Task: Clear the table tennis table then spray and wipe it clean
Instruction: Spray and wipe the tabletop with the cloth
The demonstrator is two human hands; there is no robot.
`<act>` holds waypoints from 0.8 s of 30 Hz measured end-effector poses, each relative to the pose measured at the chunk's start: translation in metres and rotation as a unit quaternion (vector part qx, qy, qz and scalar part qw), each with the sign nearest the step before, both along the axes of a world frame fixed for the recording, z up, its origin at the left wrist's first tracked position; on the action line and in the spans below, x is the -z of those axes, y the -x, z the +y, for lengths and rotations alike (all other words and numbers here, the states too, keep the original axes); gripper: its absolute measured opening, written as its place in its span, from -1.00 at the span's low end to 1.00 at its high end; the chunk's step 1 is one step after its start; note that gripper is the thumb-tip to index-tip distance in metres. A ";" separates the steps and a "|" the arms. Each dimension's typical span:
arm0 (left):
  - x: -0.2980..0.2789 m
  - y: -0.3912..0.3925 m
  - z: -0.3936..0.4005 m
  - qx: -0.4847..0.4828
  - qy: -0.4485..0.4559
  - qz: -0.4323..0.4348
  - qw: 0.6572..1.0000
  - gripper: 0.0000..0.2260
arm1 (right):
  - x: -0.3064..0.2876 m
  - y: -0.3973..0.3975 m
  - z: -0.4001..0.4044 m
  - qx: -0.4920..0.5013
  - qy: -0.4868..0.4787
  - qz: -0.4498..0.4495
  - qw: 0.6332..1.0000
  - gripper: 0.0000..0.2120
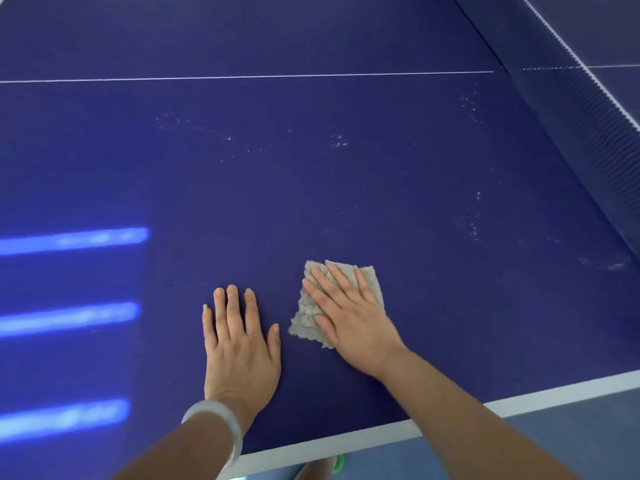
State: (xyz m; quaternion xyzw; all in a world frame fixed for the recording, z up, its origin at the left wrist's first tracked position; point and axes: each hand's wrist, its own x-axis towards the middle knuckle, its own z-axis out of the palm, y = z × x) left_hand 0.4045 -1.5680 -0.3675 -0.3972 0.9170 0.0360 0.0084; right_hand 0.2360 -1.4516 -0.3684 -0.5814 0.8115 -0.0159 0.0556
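A dark blue table tennis table (311,188) fills nearly the whole view, its matt top crossed by a thin white centre line (242,77) running from the left edge toward the net. A broad white border stripe (519,398) marks the near edge, slanting up toward the right. Along the far right stands the dark blue net (568,109) with a white top band, and more blue table top lies beyond it. Three bright blue bars of reflected light (69,317) lie on the left part of the top. Small pale droplets or specks (337,142) are scattered over the middle and toward the net; a faint smeared patch (606,264) sits close to the net's foot. Below the near edge a grey-blue floor (571,438) shows, with a small green object (337,464) too cut off to tell.

The beige, nubbly wiping cloth (311,313), folded into a rough square, lies flat on the table top near the near edge, right of centre. The right hand (349,317) presses down on it with straight, slightly spread fingers, the palm covering much of the cloth. The left hand (239,344) rests flat on the bare top just beside the cloth, fingers straight and holding nothing; a pale translucent bangle (221,427) circles its wrist.

No writing or brand can be read.
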 end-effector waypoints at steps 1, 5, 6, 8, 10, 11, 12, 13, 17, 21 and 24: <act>0.001 0.000 0.000 -0.001 0.001 0.003 1.000 -0.39 | 0.001 0.020 0.015 0.010 -0.005 0.015 1.000 -0.49; 0.003 0.000 0.001 -0.002 -0.004 0.007 1.000 -0.40 | -0.001 0.090 0.094 0.424 0.013 -0.037 0.905 -0.47; 0.003 0.000 0.001 -0.002 -0.004 0.006 1.000 -0.40 | -0.004 0.091 0.104 0.505 0.020 -0.052 0.861 -0.47; 0.002 0.000 0.001 -0.001 -0.006 0.004 1.000 -0.40 | -0.005 0.073 0.101 0.565 0.027 -0.043 0.824 -0.45; 0.000 0.002 0.001 -0.003 -0.007 0.004 1.000 -0.40 | -0.004 0.041 0.081 0.521 0.023 -0.017 0.853 -0.44; -0.002 0.002 0.001 -0.005 -0.011 0.000 1.000 -0.39 | -0.003 0.022 0.069 0.463 0.022 -0.015 0.886 -0.46; -0.004 0.002 0.002 -0.007 -0.016 -0.004 1.000 -0.39 | -0.001 0.002 0.059 0.384 0.019 -0.016 0.923 -0.47; -0.006 0.002 0.003 -0.008 -0.018 -0.008 1.000 -0.38 | 0.001 -0.017 0.053 0.290 0.016 -0.015 0.957 -0.48; -0.011 0.003 0.003 -0.013 -0.031 -0.013 0.999 -0.42 | 0.006 -0.014 0.083 0.091 0.011 0.002 0.996 -0.49; -0.018 0.024 0.017 0.025 -0.085 0.057 0.994 -0.52 | 0.005 0.041 0.150 0.358 0.014 -0.009 0.934 -0.47; -0.023 0.056 0.057 0.148 -0.094 0.090 0.980 -0.53 | 0.003 0.054 0.163 0.456 0.004 -0.022 0.889 -0.44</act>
